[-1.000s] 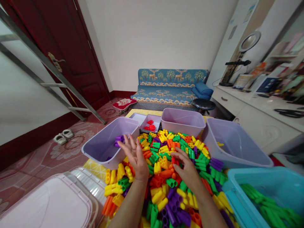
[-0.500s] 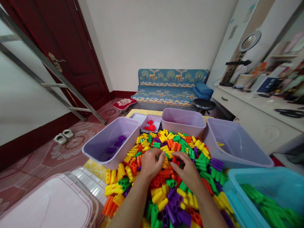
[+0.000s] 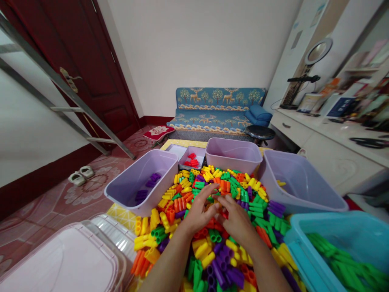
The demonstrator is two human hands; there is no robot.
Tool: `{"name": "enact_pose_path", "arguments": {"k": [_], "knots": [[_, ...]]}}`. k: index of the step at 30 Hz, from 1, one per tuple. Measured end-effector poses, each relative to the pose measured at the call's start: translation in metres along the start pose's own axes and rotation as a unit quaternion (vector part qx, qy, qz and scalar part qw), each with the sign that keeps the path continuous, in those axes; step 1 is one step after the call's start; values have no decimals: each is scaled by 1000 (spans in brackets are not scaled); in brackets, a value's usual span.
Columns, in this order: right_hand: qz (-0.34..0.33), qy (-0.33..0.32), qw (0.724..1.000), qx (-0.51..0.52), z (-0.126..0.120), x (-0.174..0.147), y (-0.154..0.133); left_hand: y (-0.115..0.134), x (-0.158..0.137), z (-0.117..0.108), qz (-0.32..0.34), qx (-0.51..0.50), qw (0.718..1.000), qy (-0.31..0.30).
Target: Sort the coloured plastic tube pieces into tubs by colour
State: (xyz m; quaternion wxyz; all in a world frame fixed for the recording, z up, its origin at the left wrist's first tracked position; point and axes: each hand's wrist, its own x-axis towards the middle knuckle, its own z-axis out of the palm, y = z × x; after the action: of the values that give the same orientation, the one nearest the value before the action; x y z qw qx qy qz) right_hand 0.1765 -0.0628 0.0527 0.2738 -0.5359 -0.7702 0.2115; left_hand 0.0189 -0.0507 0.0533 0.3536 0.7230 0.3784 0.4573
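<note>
A heap of plastic tube-shaped building pieces (image 3: 209, 259) in yellow, green, orange and purple covers the middle of the table. Above its centre, my left hand (image 3: 200, 211) is curved with its thumb and fingers apart. My right hand (image 3: 235, 217) faces it, fingers stretched toward the left hand and nearly meeting it. Orange pieces lie below and between the two hands, partly hidden by the fingers. I see nothing clearly gripped in either hand.
Lilac bins (image 3: 139, 207) stand around the heap, this left one with purple pieces. A small tray (image 3: 201, 153) holds red pieces. The turquoise bin (image 3: 334, 221) at right holds green pieces. Pale lids (image 3: 60, 259) lie at left. A blue sofa (image 3: 219, 117) is behind.
My hands have drawn closer together over the heap, the right hand shifting left and the left hand slightly right. The fingers of the left hand are now stretched further forward.
</note>
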Motion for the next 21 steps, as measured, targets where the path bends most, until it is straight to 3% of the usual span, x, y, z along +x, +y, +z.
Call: {"name": "enact_pose_path", "arguments": {"k": [3,6,10,13,15,19,21], "knots": [[-4,6,1000,-9,2,2,-2,0,1,1,3,-44,999,5],[39,80,994,57,3,5,3,1,1,0,-5,-68,998,8],[146,176,944,238,-7,3,14,2,2,0,-1,-3,1000,12],[175,233,904,312,-21,2,21,1,3,2,7,35,999,7],[166,316,856,374,-31,3,22,1,4,3,7,40,999,8],[68,461,704,536,-49,4,16,0,4,4,6,37,999,12],[19,480,667,569,-55,3,11,0,4,4,5,37,999,11]]}}
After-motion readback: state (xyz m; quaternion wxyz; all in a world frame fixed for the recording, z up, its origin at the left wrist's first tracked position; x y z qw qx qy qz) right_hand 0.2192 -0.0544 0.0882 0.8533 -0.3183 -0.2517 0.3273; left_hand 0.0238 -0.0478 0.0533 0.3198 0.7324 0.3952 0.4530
